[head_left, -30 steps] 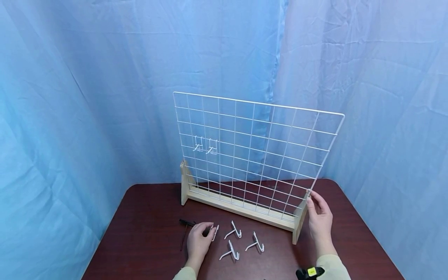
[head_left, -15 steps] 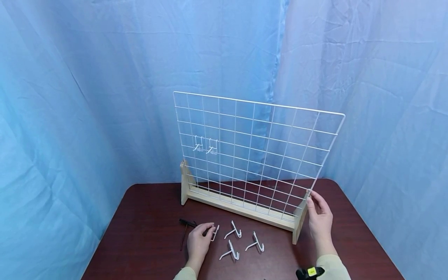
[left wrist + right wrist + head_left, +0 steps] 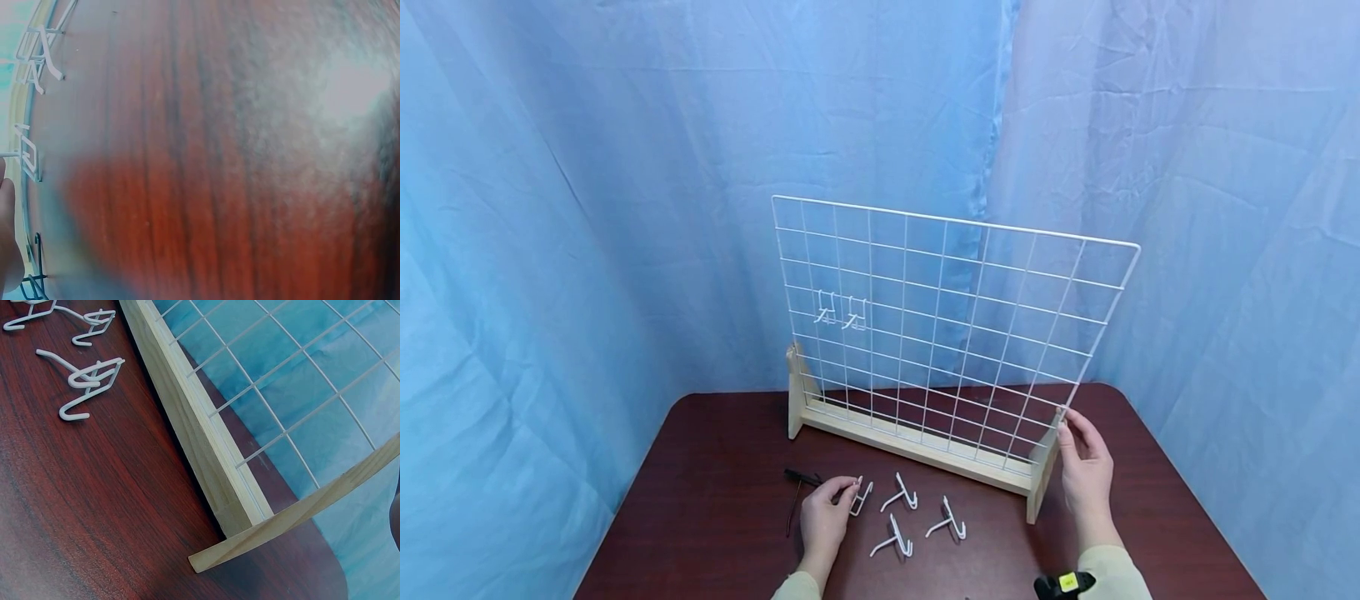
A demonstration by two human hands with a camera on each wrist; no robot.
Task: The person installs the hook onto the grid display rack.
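My left hand pinches a white wire hook between thumb and fingertips, low over the table. In the left wrist view this hook juts out beyond the fingertips at the left edge. My right hand grips the right side of a white wire grid rack where the mesh meets the wooden upright, thumb in front. Two hooks, a left one and a right one, hang side by side on the mesh. Three loose white hooks, one of them nearest the rack, lie between my hands.
The rack's wooden base stands slantwise on the dark red table. A black wire piece lies left of my left hand. Blue curtains hang behind and on both sides.
The hook in my left fingers has turned a little and shows more of its frame. My right hand, the rack and the loose hooks have stayed in place.
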